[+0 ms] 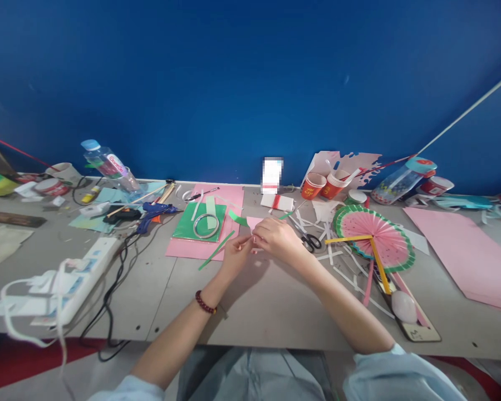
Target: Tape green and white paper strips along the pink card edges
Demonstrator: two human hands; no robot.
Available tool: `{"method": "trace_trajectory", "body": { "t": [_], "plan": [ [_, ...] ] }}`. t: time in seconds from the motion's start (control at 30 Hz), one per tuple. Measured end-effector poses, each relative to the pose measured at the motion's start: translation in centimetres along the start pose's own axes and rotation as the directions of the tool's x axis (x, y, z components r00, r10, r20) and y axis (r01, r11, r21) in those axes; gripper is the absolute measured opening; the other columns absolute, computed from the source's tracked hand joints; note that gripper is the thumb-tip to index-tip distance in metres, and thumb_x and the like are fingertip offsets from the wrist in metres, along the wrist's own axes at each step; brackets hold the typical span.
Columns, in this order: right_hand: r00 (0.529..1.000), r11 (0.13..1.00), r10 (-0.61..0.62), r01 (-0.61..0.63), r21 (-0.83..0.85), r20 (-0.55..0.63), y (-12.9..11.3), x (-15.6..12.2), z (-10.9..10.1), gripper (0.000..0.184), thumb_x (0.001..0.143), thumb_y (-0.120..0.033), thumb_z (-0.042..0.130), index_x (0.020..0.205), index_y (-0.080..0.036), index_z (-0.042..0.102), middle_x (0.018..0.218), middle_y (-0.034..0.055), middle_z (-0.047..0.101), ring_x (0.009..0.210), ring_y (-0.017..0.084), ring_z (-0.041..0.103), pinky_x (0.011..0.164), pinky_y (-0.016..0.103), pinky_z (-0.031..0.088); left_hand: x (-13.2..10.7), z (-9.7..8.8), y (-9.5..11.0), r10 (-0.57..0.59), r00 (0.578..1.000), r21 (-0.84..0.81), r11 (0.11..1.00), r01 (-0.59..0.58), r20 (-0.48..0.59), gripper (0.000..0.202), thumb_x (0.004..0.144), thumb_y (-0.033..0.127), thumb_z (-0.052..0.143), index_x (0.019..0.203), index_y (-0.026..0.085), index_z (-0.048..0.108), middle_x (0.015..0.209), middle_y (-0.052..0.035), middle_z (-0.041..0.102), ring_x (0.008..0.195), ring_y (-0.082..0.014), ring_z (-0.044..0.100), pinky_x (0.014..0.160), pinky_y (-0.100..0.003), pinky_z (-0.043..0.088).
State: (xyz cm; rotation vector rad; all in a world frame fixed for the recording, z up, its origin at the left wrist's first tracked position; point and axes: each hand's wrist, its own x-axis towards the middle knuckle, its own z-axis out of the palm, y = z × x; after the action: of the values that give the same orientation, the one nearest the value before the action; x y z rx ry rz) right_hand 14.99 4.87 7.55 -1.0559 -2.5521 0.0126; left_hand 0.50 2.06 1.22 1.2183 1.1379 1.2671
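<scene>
My left hand point(236, 255) and my right hand point(279, 238) meet over the middle of the grey table point(254, 303). Both pinch a small pink paper piece point(254, 223) with a green strip point(236, 217) along its edge. My left wrist wears a dark red bead bracelet point(205, 303). Just left of the hands lies a pink sheet point(223, 197) with a green sheet point(190, 225) on it, and a tape ring point(206, 226) rests on the green one. A loose green strip point(216, 250) lies at the pink sheet's near edge.
A watermelon paper fan point(373, 235) and scissors point(311, 240) lie right of my hands among white paper scraps. Red paper cups point(323, 185) stand at the back. A blue glue gun point(152, 214), a power strip point(83, 275) and a plastic bottle point(111, 166) are on the left. A large pink sheet point(463, 253) lies far right.
</scene>
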Motion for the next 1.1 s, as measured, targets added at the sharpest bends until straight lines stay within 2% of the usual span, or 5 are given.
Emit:
{"method": "trace_trajectory", "body": {
  "t": [0.3, 0.5, 0.7, 0.9, 1.1],
  "plan": [
    [0.995, 0.978, 0.09, -0.096, 0.184, 0.036, 0.1, 0.0, -0.5, 0.018, 0.084, -0.011, 0.054, 0.072, -0.018, 0.066, 0.076, 0.0042, 0.069, 0.079, 0.017, 0.058, 0.065, 0.026, 0.037, -0.3, 0.4, 0.4, -0.042, 0.999, -0.039, 0.998, 0.041, -0.017, 0.025, 0.076, 0.042, 0.065, 0.081, 0.019, 0.074, 0.071, -0.0048, 0.072, 0.07, -0.0216, 0.069, 0.059, -0.03, 0.055],
    [0.999, 0.995, 0.05, -0.051, 0.083, 0.011, -0.2, 0.0, -0.1, 0.016, 0.083, -0.011, 0.053, 0.072, -0.016, 0.064, 0.077, 0.0067, 0.067, 0.077, 0.018, 0.057, 0.066, 0.027, 0.036, -0.4, 0.4, 0.5, 0.017, 1.0, 0.014, 1.0, -0.017, -0.002, 0.026, 0.079, 0.041, 0.061, 0.078, 0.019, 0.074, 0.072, -0.004, 0.072, 0.071, -0.0199, 0.067, 0.058, -0.028, 0.054],
    [0.999, 0.999, 0.023, -0.023, 0.025, -0.026, -0.3, -0.1, 0.6, 0.016, 0.08, -0.009, 0.052, 0.07, -0.016, 0.062, 0.074, 0.007, 0.066, 0.074, 0.018, 0.055, 0.067, 0.027, 0.036, -0.5, 0.5, 0.3, 0.016, 0.999, 0.009, 1.0, -0.016, -0.041, 0.025, 0.078, 0.041, 0.062, 0.077, 0.019, 0.075, 0.069, -0.0027, 0.07, 0.062, -0.0169, 0.063, 0.057, -0.028, 0.053],
    [0.991, 0.989, 0.12, -0.113, 0.099, -0.063, -0.5, -0.2, 1.0, 0.018, 0.079, -0.009, 0.051, 0.067, -0.018, 0.061, 0.074, 0.0061, 0.065, 0.074, 0.018, 0.055, 0.064, 0.027, 0.036, -0.5, 0.6, 0.4, -0.033, 0.997, -0.034, 0.999, 0.031, -0.067, 0.027, 0.076, 0.043, 0.064, 0.083, 0.018, 0.075, 0.068, -0.0037, 0.071, 0.061, -0.017, 0.064, 0.058, -0.028, 0.055],
    [0.978, 0.964, 0.206, -0.197, 0.177, -0.039, -0.9, -0.1, 1.0, 0.018, 0.076, -0.006, 0.05, 0.066, -0.019, 0.058, 0.073, 0.0048, 0.065, 0.074, 0.017, 0.056, 0.065, 0.025, 0.037, -0.4, 0.5, 0.3, -0.068, 0.996, -0.092, 0.994, 0.062, -0.06, 0.028, 0.073, 0.044, 0.067, 0.083, 0.019, 0.075, 0.073, -0.0042, 0.072, 0.065, -0.0183, 0.066, 0.059, -0.029, 0.056]
  ]
}}
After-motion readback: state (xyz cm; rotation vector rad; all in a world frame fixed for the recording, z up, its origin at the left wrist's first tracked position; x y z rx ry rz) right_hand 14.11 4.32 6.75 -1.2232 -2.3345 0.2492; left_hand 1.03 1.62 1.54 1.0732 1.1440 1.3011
